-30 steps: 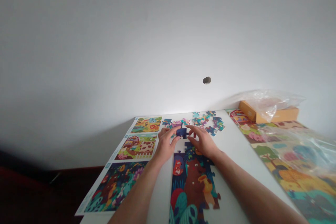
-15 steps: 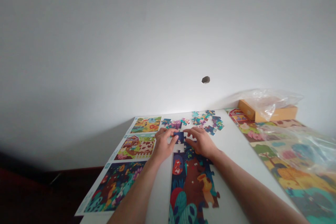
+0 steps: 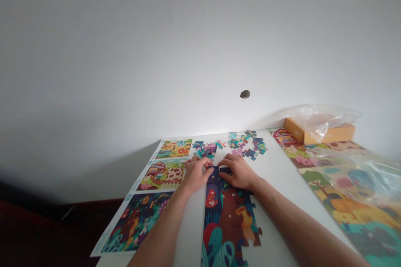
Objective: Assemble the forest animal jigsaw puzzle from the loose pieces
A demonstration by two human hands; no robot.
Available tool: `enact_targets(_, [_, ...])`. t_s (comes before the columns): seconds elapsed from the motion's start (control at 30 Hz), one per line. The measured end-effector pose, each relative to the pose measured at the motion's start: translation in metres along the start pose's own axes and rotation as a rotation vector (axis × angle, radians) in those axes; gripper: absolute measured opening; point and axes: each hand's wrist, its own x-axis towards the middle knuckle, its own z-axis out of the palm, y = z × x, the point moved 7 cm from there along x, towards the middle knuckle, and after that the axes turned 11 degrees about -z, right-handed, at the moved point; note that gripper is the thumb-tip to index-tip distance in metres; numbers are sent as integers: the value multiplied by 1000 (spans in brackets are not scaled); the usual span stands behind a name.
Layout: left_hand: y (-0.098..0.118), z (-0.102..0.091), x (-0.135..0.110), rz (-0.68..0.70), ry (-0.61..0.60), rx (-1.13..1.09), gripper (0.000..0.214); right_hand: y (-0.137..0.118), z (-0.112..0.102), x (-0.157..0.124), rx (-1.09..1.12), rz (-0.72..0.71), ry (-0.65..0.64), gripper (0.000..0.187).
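A partly built jigsaw (image 3: 230,217) with a brown bear and a fox lies on the white table (image 3: 282,171) in front of me. A dark blue puzzle piece (image 3: 215,170) sits at the jigsaw's top edge. My left hand (image 3: 196,173) and my right hand (image 3: 238,171) press on it from either side, fingers curled down onto the piece and the pieces beside it. Several loose pieces (image 3: 233,145) lie scattered just beyond my hands, near the wall.
A sheet of reference pictures (image 3: 156,179) lies at the table's left edge. A large finished puzzle under clear plastic (image 3: 344,179) covers the right side. An orange box (image 3: 316,133) with a plastic bag stands at the back right against the wall.
Both hands brought the dark blue piece down from mid-air and toward me, onto the jigsaw's top edge. The fingers now press flat on it.
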Motion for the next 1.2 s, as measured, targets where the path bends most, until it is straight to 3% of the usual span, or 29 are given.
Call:
enact_targets(0.63, [2,2,-3,62,36,113,14,6,3,-1,-45,42,-4,21])
enact_targets(0.87, [2,2,-3,65,39,126,17,2,-4,0,-6,-16,72,41])
enact_targets(1.0, [1,3,-2,60,41,134,17,-3,-3,1,7,-64,51,47])
enact_targets(1.2, [2,2,-3,64,47,140,17,-5,3,1,-6,-87,-43,37])
